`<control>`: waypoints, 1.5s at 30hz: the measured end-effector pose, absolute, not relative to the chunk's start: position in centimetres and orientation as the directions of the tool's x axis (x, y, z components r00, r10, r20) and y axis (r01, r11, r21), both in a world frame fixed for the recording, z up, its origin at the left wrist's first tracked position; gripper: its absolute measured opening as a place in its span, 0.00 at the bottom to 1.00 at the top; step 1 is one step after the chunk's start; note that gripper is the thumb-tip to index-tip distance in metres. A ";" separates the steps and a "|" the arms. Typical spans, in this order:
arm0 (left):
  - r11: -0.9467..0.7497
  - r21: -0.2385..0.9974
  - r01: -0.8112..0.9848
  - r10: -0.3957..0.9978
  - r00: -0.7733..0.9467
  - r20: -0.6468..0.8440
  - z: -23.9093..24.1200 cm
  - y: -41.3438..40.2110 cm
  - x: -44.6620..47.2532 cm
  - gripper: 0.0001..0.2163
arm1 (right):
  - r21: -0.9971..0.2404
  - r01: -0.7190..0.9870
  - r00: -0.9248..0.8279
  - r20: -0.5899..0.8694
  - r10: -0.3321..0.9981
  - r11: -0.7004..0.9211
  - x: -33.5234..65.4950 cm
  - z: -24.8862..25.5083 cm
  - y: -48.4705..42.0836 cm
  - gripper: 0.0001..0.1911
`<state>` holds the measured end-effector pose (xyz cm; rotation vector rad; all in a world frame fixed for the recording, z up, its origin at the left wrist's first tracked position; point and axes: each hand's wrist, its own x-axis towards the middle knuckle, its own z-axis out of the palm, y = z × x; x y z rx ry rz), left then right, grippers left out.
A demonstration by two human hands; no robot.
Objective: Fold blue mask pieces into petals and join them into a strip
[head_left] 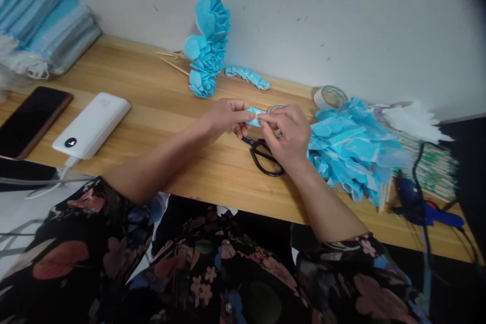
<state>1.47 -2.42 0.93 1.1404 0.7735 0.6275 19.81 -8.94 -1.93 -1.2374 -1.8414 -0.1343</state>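
Note:
Between the fingertips of both hands is a small folded piece of light blue sheet material (251, 117) with a whitish patch at its middle. My left hand (230, 115) pinches its left end, and my right hand (289, 131) pinches at the white patch from the right. Just below them lie black-handled scissors (266, 158), partly covered by my right hand. Behind the hands, a curved row of folded blue pieces (247, 77) rests near the wall. Blue flowers on sticks (208, 50) lie to its left.
A heap of blue sheets (353, 144), a tape roll (331, 97), bundled sticks (429, 169) and a blue-handled tool (444, 215) with a cord occupy the right. At left are a phone (34, 120), a white power bank (91, 125) with cable, and stacked blue masks (45, 15).

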 end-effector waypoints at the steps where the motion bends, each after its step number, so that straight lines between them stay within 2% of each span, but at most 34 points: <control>1: 0.313 0.948 -0.058 0.772 0.596 -0.219 0.9 -2.4 1.5 0.10 | -0.357 0.787 -0.110 0.721 0.684 0.503 19.8 -1.9 -8.9 0.12; 10: 0.356 0.923 -0.147 0.741 0.647 -0.182 0.4 -2.2 1.2 0.13 | -0.283 0.766 -0.156 0.789 0.594 0.578 20.1 -2.2 -8.6 0.09; 17: 0.336 0.936 -0.108 0.783 0.584 -0.214 -0.3 -1.6 1.3 0.14 | -0.297 0.748 -0.246 0.706 0.664 0.594 19.9 -2.0 -8.9 0.12; 19: 0.317 0.946 -0.072 0.796 0.562 -0.224 -0.3 -1.5 1.3 0.14 | -0.344 0.723 -0.217 0.710 0.670 0.599 19.9 -1.7 -9.0 0.12; 21: 0.272 0.962 -0.012 0.808 0.546 -0.221 -0.1 -1.6 1.4 0.13 | -0.443 0.694 -0.144 0.687 0.713 0.567 20.0 -1.5 -9.0 0.11; 25: 0.140 0.988 0.059 0.816 0.558 -0.149 0.0 -1.9 1.4 0.13 | -0.709 0.574 0.009 0.506 0.862 0.410 20.1 -1.8 -8.6 0.11; 28: 0.067 0.996 0.051 0.814 0.575 -0.084 -0.1 -2.1 1.4 0.14 | -0.824 0.459 -0.003 0.373 0.928 0.332 20.1 -2.4 -8.2 0.16; 35: 0.042 0.999 0.006 0.774 0.632 -0.036 -0.2 -2.2 1.6 0.16 | -0.884 0.363 0.059 0.338 0.939 0.295 20.2 -2.4 -8.1 0.19; 40: -0.005 1.000 -0.020 0.779 0.627 0.017 -1.0 -2.2 1.9 0.07 | -0.896 0.335 0.100 0.343 0.934 0.293 20.1 -2.5 -8.2 0.19; 45: -0.008 1.000 -0.015 0.806 0.592 0.015 -1.2 -2.1 1.9 0.07 | -0.912 0.277 0.076 0.336 0.939 0.304 19.8 -2.8 -8.2 0.19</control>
